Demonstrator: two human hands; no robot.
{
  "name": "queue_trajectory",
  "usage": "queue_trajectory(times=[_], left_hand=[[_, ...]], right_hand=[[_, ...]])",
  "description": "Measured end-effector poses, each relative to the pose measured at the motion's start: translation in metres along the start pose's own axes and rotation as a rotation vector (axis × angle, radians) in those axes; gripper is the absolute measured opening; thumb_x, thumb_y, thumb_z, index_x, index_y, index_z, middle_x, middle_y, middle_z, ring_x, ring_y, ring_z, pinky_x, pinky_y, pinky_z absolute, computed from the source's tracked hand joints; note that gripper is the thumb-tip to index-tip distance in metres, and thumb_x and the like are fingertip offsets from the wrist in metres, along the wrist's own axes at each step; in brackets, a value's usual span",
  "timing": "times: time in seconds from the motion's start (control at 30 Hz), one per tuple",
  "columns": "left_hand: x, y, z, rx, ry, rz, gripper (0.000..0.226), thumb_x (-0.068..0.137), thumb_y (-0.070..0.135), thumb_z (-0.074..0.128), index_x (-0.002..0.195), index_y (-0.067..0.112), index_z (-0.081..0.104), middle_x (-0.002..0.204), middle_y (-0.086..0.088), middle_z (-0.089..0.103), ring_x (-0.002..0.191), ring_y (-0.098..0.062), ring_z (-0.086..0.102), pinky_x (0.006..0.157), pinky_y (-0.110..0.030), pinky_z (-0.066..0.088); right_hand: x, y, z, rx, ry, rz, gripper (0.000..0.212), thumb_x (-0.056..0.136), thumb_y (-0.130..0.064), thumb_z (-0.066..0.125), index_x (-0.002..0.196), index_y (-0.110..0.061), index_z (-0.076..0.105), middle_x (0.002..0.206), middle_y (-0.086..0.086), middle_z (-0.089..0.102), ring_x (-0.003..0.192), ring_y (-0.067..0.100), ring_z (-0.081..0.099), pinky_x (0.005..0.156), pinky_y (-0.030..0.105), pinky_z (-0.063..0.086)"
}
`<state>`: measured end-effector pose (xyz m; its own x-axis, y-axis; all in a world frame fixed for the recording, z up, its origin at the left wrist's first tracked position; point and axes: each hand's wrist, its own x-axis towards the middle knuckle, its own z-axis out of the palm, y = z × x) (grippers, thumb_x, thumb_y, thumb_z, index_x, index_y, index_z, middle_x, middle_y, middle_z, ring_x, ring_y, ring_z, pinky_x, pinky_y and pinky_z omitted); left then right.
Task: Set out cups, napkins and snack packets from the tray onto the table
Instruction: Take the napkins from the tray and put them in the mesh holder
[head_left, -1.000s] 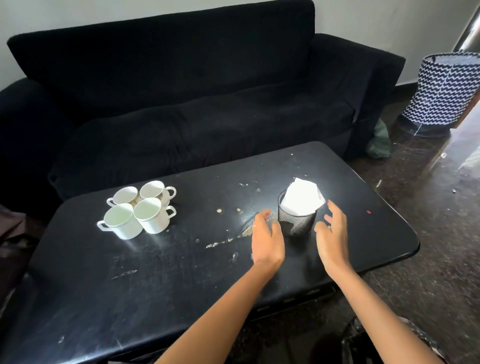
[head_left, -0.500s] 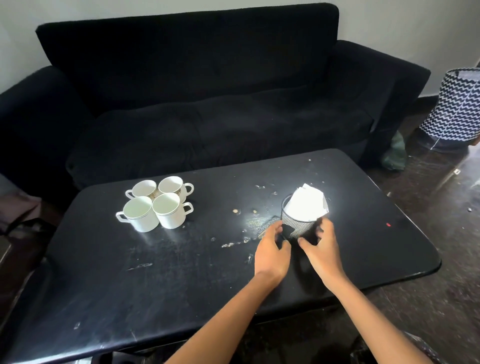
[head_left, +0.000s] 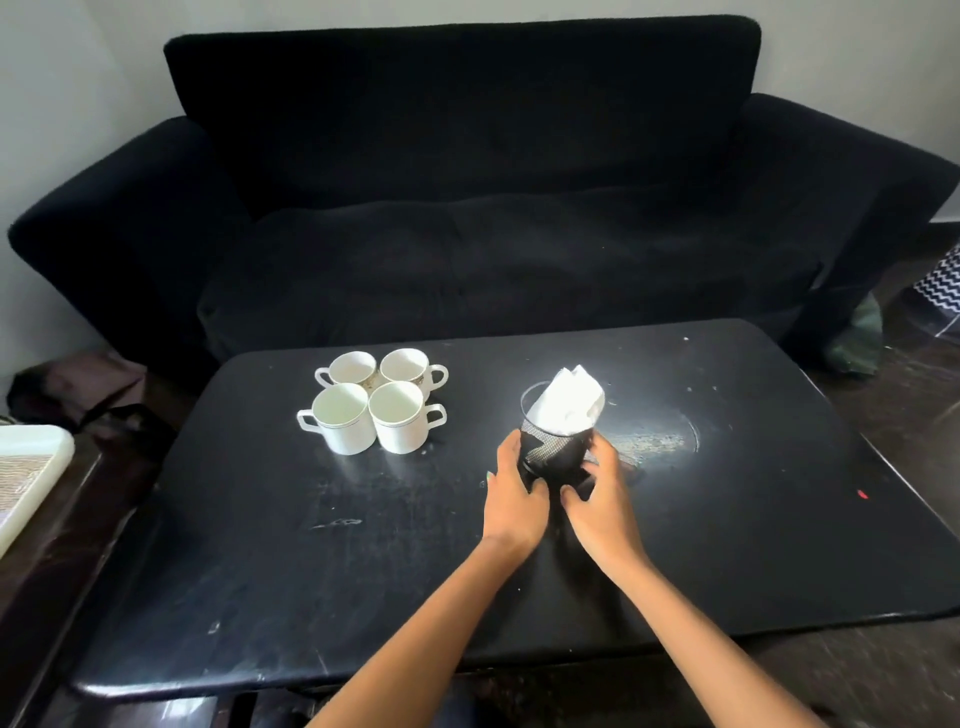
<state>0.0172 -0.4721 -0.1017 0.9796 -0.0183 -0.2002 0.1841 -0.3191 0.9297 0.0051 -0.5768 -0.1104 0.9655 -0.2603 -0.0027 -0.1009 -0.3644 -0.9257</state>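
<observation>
Both hands' fingers curl round the black wire-mesh cylindrical holder, left hand on its left side, right hand on its right. White folded paper napkins stick out of the top. Holder sits mid black glossy bench. Four white ceramic cups clustered near, to its left. White plastic tray off bench, far left.
</observation>
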Motion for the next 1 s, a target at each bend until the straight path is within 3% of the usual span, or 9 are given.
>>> queue_trajectory(times=[0.1,0.17,0.23,0.33,0.4,0.47,0.63,0.8,1.0], left_hand=[[0.010,-0.002,-0.010,0.021,-0.011,-0.014,0.071,0.090,-0.001,0.041,0.150,0.027,0.017,0.148,0.005,0.040,0.142,-0.025,0.026,0.118,-0.040,0.022],[0.015,-0.002,-0.015,0.022,-0.031,-0.019,0.075,0.091,-0.001,0.039,0.152,0.027,0.009,0.151,0.003,0.035,0.143,-0.021,0.025,0.118,-0.034,0.021],[0.022,0.000,-0.019,0.026,-0.046,-0.027,0.079,0.090,-0.003,0.038,0.153,0.027,0.001,0.153,-0.001,0.031,0.141,-0.019,0.028,0.116,-0.030,0.023],[0.035,0.003,-0.024,0.026,-0.066,-0.056,0.083,0.089,-0.005,0.034,0.151,0.030,-0.008,0.151,-0.010,0.031,0.133,-0.027,0.041,0.113,-0.039,0.032],[0.044,0.005,-0.027,0.025,-0.076,-0.066,0.083,0.089,-0.005,0.033,0.150,0.030,-0.013,0.152,-0.011,0.030,0.134,-0.027,0.039,0.113,-0.038,0.031],[0.053,0.008,-0.030,0.027,-0.080,-0.068,0.084,0.089,-0.006,0.032,0.150,0.028,-0.015,0.155,-0.009,0.024,0.139,-0.024,0.033,0.115,-0.033,0.026],[0.075,0.013,-0.035,0.011,-0.066,-0.068,0.083,0.090,-0.006,0.031,0.149,0.025,-0.019,0.159,-0.008,0.014,0.142,-0.025,0.025,0.117,-0.040,0.024],[0.093,0.014,-0.038,0.003,-0.048,-0.074,0.082,0.091,-0.006,0.032,0.148,0.022,-0.021,0.160,-0.009,0.011,0.143,-0.027,0.025,0.116,-0.040,0.025],[0.100,0.012,-0.032,-0.051,-0.043,-0.082,0.081,0.092,-0.008,0.032,0.148,0.018,-0.021,0.161,-0.006,-0.004,0.148,-0.023,0.003,0.120,-0.039,0.014]], right_hand=[[0.005,-0.003,0.014,-0.020,-0.036,-0.025,0.072,0.081,0.013,0.050,0.143,-0.016,0.030,0.139,0.003,0.046,0.127,0.015,0.044,0.106,0.028,0.035],[0.010,-0.004,0.022,-0.040,-0.044,-0.040,0.073,0.081,0.015,0.046,0.145,-0.015,0.029,0.142,0.003,0.043,0.130,0.017,0.042,0.108,0.028,0.033],[0.015,-0.005,0.028,-0.054,-0.052,-0.051,0.075,0.080,0.018,0.042,0.146,-0.014,0.027,0.145,0.003,0.040,0.133,0.018,0.039,0.108,0.025,0.031],[0.023,-0.005,0.036,-0.103,-0.085,-0.064,0.081,0.078,0.020,0.038,0.149,-0.016,0.020,0.148,0.004,0.035,0.135,0.017,0.035,0.106,0.020,0.028],[0.029,-0.006,0.041,-0.138,-0.103,-0.066,0.085,0.078,0.021,0.037,0.150,-0.018,0.016,0.150,0.005,0.032,0.137,0.018,0.033,0.110,0.024,0.029],[0.036,-0.007,0.044,-0.161,-0.117,-0.055,0.089,0.077,0.021,0.037,0.151,-0.023,0.013,0.151,0.005,0.031,0.138,0.019,0.032,0.113,0.033,0.030],[0.051,-0.010,0.054,-0.253,-0.174,-0.074,0.097,0.074,0.019,0.040,0.150,-0.029,0.005,0.153,-0.002,0.026,0.139,0.020,0.025,0.114,0.046,0.024],[0.067,-0.013,0.066,-0.430,-0.155,-0.051,0.098,0.076,0.012,0.041,0.149,-0.034,-0.004,0.154,-0.006,0.023,0.137,0.022,0.022,0.110,0.040,0.016],[0.076,-0.015,0.076,-0.436,-0.122,0.019,0.085,0.088,-0.003,0.042,0.148,-0.039,-0.007,0.154,-0.005,0.022,0.136,0.017,0.016,0.109,0.040,0.009]])
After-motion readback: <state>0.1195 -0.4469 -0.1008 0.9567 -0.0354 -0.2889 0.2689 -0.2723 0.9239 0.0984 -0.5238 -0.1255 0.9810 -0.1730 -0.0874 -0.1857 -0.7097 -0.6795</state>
